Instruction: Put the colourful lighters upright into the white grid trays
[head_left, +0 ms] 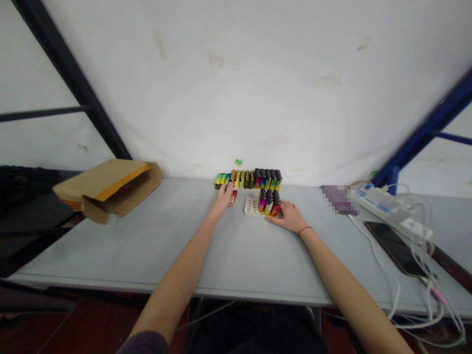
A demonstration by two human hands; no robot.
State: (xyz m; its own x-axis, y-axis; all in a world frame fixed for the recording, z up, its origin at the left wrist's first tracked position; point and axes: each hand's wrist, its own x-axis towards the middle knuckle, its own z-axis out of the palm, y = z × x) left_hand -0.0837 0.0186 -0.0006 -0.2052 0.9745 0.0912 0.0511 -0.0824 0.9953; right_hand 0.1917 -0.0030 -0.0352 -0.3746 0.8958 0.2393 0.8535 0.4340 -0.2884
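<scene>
My left hand (222, 197) is at the left end of the lighters, its fingers drawn together by a few lying lighters (222, 178) in green, yellow and blue. Whatever is between its fingertips is hidden. Beside it a red lighter (233, 197) shows. My right hand (292, 217) grips the right side of a white tray (251, 207) with round pockets, its thumb along the front. Upright lighters (269, 202) in pink, yellow and red, with black tops, fill the tray's right part; the pockets on its left are bare.
Behind the tray stand rows of yellow lighters (241, 180) and black-topped lighters (268, 179) near the wall. An open cardboard box (106, 187) lies at the left. To the right are a phone (396, 248), a power strip (394, 211), tangled white cables and a blurred purple item (339, 200).
</scene>
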